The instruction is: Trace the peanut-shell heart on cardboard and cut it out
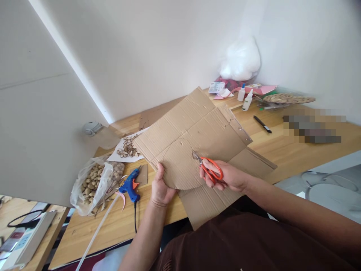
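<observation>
A large creased sheet of brown cardboard is held up over the table, its lower edge cut in a curve. My left hand grips that sheet at its lower left edge, thumb on top and fingers hidden underneath. In my right hand are scissors with orange-red handles. Their blades sit at a cut in the cardboard, near its middle. A faint curved line runs across the sheet to the left of the blades. Below it, another cardboard piece overhangs the table's front edge.
To the left lie a blue glue gun, a plastic bag of peanuts and peanut shells on white paper. A pen, glue bottles and a white bag are on the right. A power strip is at lower left.
</observation>
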Demonstrator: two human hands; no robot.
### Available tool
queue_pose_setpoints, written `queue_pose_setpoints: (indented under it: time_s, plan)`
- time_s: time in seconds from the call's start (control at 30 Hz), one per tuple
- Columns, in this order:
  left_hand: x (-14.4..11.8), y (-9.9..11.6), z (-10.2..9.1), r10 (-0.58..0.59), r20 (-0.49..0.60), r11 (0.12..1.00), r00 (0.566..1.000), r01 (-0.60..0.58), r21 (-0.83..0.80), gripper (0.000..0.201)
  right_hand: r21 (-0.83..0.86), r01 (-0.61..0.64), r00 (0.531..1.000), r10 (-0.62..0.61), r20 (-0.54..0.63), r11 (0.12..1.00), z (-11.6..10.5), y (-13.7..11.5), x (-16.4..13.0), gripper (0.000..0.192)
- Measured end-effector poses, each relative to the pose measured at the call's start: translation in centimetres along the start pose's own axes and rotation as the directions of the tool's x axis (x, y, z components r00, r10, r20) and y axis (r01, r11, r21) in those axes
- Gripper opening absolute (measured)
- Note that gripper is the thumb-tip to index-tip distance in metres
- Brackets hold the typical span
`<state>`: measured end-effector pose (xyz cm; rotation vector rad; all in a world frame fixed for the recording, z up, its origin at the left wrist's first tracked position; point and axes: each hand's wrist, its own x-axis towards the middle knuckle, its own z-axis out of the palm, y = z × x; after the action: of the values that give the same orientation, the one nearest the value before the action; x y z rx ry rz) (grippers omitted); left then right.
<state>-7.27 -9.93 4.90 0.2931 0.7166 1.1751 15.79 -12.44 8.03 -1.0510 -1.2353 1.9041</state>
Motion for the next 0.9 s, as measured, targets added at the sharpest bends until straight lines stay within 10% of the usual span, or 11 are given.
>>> queue_pose_setpoints:
  time_s: [0.9]
  plan:
    - [-3.2,-0.2,0.2,0.406,-0.053,0.907,0.912,-0.396,0.144,0.034,-0.189,0.090,0.992,-0.071,0.105,0.978,1.5,-3.0,-3.1,0.058]
